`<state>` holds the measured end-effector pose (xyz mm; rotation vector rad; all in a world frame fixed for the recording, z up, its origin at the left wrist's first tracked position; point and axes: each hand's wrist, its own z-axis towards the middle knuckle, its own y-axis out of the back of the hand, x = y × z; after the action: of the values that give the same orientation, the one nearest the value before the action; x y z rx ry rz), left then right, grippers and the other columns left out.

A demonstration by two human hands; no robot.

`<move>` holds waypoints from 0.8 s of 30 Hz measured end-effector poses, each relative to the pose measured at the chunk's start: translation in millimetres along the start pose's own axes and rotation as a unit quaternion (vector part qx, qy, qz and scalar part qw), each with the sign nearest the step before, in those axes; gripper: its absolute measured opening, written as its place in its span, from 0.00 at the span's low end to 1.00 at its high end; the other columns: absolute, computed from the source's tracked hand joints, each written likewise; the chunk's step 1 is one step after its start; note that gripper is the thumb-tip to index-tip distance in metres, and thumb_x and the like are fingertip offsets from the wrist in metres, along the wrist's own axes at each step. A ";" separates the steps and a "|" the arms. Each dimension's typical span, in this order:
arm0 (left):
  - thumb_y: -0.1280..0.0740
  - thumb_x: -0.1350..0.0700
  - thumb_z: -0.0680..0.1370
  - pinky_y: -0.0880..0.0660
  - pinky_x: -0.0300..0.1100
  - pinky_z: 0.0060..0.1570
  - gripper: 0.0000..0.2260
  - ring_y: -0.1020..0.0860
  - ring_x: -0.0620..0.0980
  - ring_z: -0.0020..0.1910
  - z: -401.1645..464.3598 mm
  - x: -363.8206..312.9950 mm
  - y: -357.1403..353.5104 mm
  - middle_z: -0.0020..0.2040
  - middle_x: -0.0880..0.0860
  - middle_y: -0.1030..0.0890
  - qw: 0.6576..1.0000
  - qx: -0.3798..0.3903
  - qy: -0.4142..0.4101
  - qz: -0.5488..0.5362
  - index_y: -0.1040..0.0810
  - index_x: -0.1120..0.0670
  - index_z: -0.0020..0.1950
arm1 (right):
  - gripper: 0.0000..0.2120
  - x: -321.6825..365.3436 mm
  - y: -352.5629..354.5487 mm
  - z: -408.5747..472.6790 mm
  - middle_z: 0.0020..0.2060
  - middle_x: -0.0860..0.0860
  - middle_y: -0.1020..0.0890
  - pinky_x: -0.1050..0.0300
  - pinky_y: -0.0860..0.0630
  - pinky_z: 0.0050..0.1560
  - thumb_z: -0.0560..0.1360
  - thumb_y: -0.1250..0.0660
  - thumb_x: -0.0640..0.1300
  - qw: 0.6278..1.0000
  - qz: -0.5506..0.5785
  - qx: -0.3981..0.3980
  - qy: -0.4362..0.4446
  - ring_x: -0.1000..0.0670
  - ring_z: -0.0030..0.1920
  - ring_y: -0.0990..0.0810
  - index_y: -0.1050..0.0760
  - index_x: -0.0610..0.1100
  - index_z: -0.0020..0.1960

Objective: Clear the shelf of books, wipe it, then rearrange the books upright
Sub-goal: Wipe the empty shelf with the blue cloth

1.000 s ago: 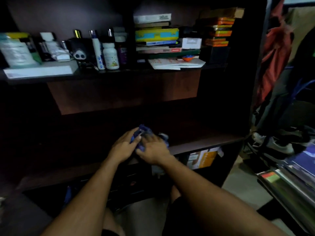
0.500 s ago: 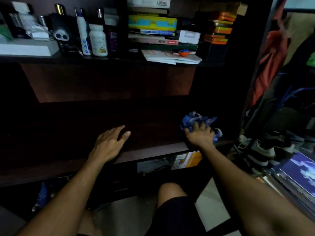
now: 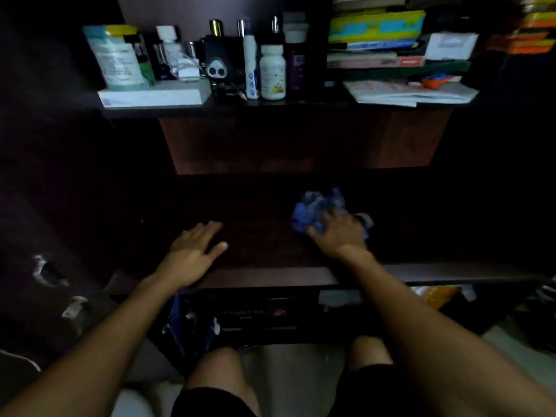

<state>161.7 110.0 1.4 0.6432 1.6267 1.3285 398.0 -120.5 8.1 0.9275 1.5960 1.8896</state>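
Wiping is the step in hand: the right hand [image 3: 338,233] presses a crumpled blue cloth [image 3: 316,210] onto the dark shelf [image 3: 255,242], its grip closed over the near side of the cloth with fingers curled into the folds. The left hand [image 3: 192,251] lies flat on the shelf left of the cloth, well apart from it, fingers straight and spread, holding nothing; it reads as a brace.

Notes on doing the wipe well (judgement):
- Keep the palm weight over the cloth so the whole wad drags, not only the front edge
- Work in overlapping passes from the back of the shelf toward the front lip, so dust comes out rather than into the rear corners
- Shift the left hand off any patch before the cloth reaches it; the area beneath it is otherwise missed
- The far right of the shelf, beyond the cloth, is too dark to judge for dust

Shelf condition: dark brown wood grain, bare of books in the visible stretch, so clearing looks done here. The cloth is bunched, blue with paler patches, some of it poking out right of the hand.

Books: a flat stack [image 3: 376,34] lies on the higher shelf above and right of the cloth, with loose papers [image 3: 409,93] in front of it. Bottles [image 3: 272,72] stand above and left of the cloth. Upright rearranging is not yet begun
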 end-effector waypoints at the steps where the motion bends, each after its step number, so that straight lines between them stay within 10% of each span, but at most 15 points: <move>1: 0.51 0.35 0.82 0.52 0.47 0.79 0.30 0.49 0.48 0.81 0.6 8.4 0.0 0.82 0.48 0.47 0.999 -0.001 0.026 0.023 0.47 0.45 0.82 | 0.37 -29.0 3.1 1.4 0.78 0.43 0.37 0.45 0.37 0.72 0.77 0.50 0.69 0.999 -0.010 -0.009 -0.049 0.40 0.76 0.37 0.40 0.48 0.79; 7: 0.56 0.33 0.81 0.56 0.46 0.79 0.33 0.52 0.46 0.81 4.9 2.2 -5.8 0.83 0.47 0.49 0.999 -0.013 0.040 0.033 0.47 0.46 0.83 | 0.35 -38.8 0.7 21.8 0.79 0.39 0.44 0.37 0.48 0.77 0.81 0.48 0.64 0.988 0.000 0.011 -0.153 0.35 0.79 0.47 0.45 0.45 0.80; 16: 0.53 0.29 0.78 0.52 0.52 0.78 0.33 0.52 0.54 0.81 -3.3 -5.3 7.2 0.83 0.47 0.56 0.985 -0.065 0.106 -0.121 0.56 0.37 0.81 | 0.33 211.3 -46.8 10.0 0.82 0.45 0.51 0.41 0.55 0.79 0.82 0.48 0.58 0.980 -0.037 0.093 0.170 0.41 0.81 0.54 0.54 0.47 0.82; 20: 0.54 0.28 0.77 0.49 0.54 0.78 0.33 0.50 0.55 0.81 -4.7 -2.2 7.6 0.83 0.46 0.56 0.988 -0.059 0.089 -0.108 0.56 0.35 0.81 | 0.34 174.3 -44.1 33.9 0.80 0.44 0.43 0.43 0.42 0.76 0.80 0.49 0.64 0.979 0.003 0.054 0.196 0.41 0.79 0.42 0.46 0.49 0.81; 24: 0.55 0.28 0.78 0.53 0.53 0.79 0.32 0.51 0.56 0.81 -4.5 -1.2 6.6 0.83 0.46 0.54 0.990 -0.043 0.093 -0.093 0.57 0.34 0.80 | 0.33 34.7 -20.1 58.7 0.76 0.41 0.33 0.45 0.34 0.71 0.79 0.43 0.66 0.998 0.026 -0.020 0.046 0.39 0.74 0.33 0.35 0.45 0.76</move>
<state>157.3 108.7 8.0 0.3136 1.7219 1.3444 419.2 -53.2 -0.5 0.8835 1.5949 2.0191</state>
